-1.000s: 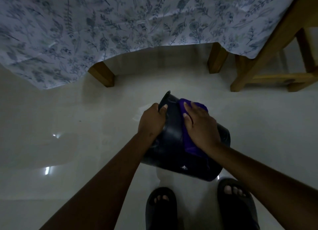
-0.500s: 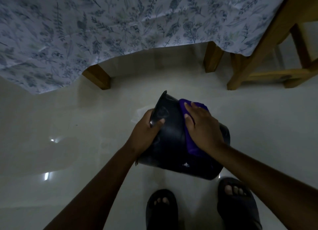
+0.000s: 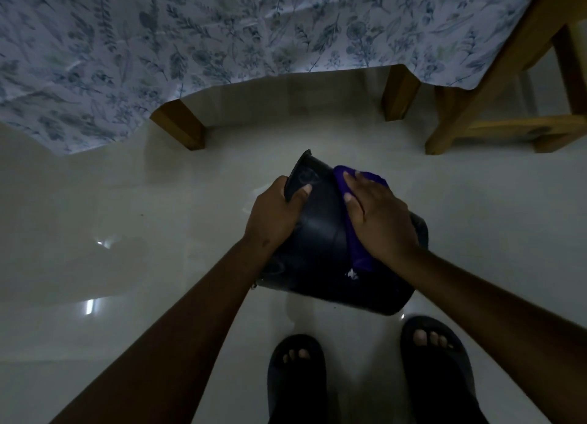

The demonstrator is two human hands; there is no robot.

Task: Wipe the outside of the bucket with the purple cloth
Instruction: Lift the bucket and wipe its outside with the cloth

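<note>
A dark bucket (image 3: 320,242) is tipped on its side above the pale floor, its rim pointing away to the upper left. My left hand (image 3: 273,217) grips the bucket at the rim, thumb on the outer wall. The purple cloth (image 3: 355,249) lies in a strip along the bucket's side, with a bunch showing past my fingertips. My right hand (image 3: 378,217) presses flat on the cloth, fingers spread toward the rim. Most of the cloth is hidden under that hand.
A table with a leaf-patterned cloth (image 3: 190,42) hangs over the far floor, with wooden legs (image 3: 181,125) close behind the bucket. A wooden chair frame (image 3: 495,106) stands at the right. My two feet in dark sandals (image 3: 298,376) are just below the bucket.
My left hand slid along the rim and turned the bucket, so more of its inside shows. My right hand stayed pressed on the cloth, shifting slightly toward the rim.
</note>
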